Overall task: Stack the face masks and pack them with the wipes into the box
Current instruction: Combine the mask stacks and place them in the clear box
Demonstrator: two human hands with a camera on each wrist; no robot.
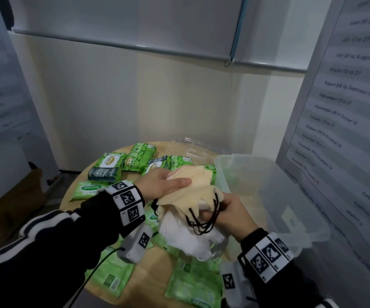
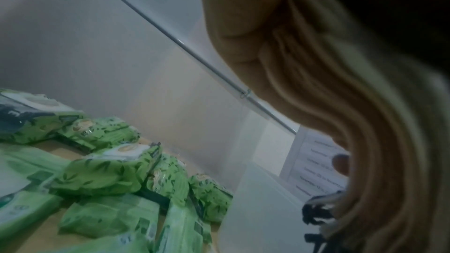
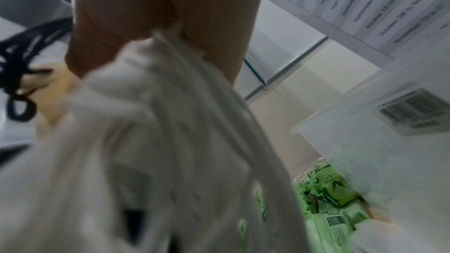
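Note:
Both hands hold a bundle of face masks above the round table. The cream masks (image 1: 193, 196) with black ear loops (image 1: 204, 221) lie on top of the white masks (image 1: 188, 234). My left hand (image 1: 164, 184) grips the cream layers from the left, thumb along the top. My right hand (image 1: 226, 213) clutches the bundle's right end, fingers curled around masks and loops. The left wrist view shows the stacked cream edges (image 2: 340, 103). White mask folds (image 3: 158, 141) fill the right wrist view. The clear plastic box (image 1: 279, 192) stands open at the right.
Several green wipe packs (image 1: 108, 166) lie across the wooden table (image 1: 152, 265), behind, left of and below the hands. A clear lid (image 1: 193, 145) lies behind the box. A wall poster (image 1: 346, 107) is close on the right, a cardboard box (image 1: 12, 203) on the floor at left.

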